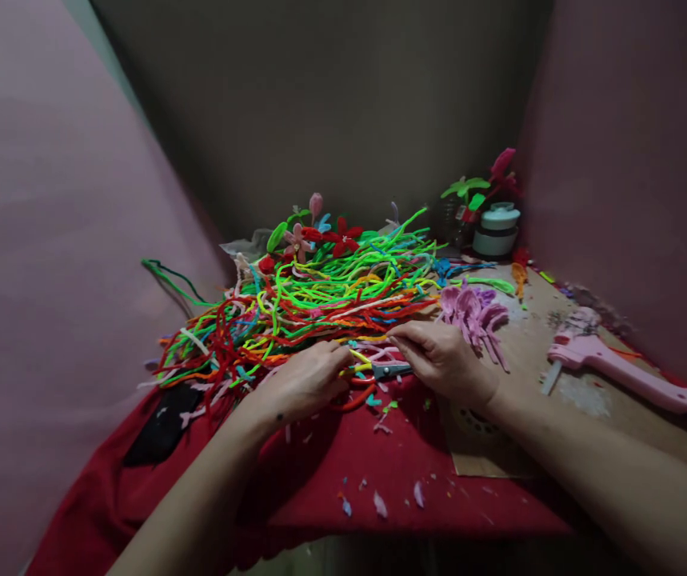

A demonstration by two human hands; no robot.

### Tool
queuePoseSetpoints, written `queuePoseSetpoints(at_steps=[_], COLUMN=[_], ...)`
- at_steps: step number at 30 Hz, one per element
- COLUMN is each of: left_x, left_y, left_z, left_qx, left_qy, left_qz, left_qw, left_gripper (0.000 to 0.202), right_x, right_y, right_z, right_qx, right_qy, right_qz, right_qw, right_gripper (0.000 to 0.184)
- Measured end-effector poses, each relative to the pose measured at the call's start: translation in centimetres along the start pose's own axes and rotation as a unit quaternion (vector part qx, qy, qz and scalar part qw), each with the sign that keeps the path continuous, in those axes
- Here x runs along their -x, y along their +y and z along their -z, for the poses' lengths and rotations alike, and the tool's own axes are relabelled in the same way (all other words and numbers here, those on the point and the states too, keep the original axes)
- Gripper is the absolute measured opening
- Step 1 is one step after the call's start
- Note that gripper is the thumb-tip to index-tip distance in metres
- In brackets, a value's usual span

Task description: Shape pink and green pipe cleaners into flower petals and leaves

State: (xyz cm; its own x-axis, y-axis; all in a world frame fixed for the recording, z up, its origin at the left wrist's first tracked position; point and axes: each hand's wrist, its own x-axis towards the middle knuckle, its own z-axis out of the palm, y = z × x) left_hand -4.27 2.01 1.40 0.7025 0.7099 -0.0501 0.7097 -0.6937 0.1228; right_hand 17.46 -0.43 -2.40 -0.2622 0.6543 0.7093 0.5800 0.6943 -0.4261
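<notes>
My left hand is closed, fingertips together, at the front edge of a heap of fuzzy pipe cleaners. Facing it, my right hand is closed in a pinch. An orange-yellow stem shows near both sets of fingertips, but I cannot make out what either hand grips. Between the hands lies a pair of scissors, with yellow and orange handles toward the left and grey blades toward the right, partly hidden by my right hand. Pink bent pipe-cleaner pieces lie just beyond my right hand.
A pink glue gun rests on cardboard at the right. Pipe-cleaner flowers stand behind the heap. A lidded jar is at the back right. A black flat object lies left on the red cloth, which holds scattered scraps.
</notes>
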Motion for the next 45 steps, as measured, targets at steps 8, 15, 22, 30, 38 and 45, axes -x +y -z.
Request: queuePoseSetpoints(at_steps=[8,15,22,30,38,45], left_x=[0.7,2.1,-0.8,-2.5,-0.3,1.6], left_y=[0.6,-0.6,-2.9,-3.5,-3.0,-1.4], left_z=[-0.3,-0.9,-2.6,-2.4,-0.1,0.3], left_qx=[-0.019,-0.022,-0.058,-0.080,-0.038,-0.029], left_qy=[-0.020,-0.034,0.028,0.063,0.071,-0.002], left_qz=[-0.016,-0.003,0.011,0.022,0.004,0.017], left_qw=[0.999,0.999,0.998,0.995,0.997,0.999], left_gripper=[0.008,0.007,0.012,0.010,0.011,0.014], right_x=[-0.3,-0.2,-0.2,-0.1,-0.2,-0.1], right_y=[-0.1,-0.3,-0.5,-0.4,-0.4,-0.3], right_z=[0.5,0.4,0.3,-0.1,0.0,-0.1], right_qx=[-0.012,-0.018,-0.022,-0.054,-0.047,-0.047], right_qy=[0.099,0.085,0.068,0.032,0.035,0.034], right_qz=[-0.092,-0.088,-0.091,-0.079,-0.081,-0.086], right_qw=[0.991,0.992,0.993,0.995,0.995,0.995], right_gripper=[0.013,0.012,0.013,0.015,0.015,0.014])
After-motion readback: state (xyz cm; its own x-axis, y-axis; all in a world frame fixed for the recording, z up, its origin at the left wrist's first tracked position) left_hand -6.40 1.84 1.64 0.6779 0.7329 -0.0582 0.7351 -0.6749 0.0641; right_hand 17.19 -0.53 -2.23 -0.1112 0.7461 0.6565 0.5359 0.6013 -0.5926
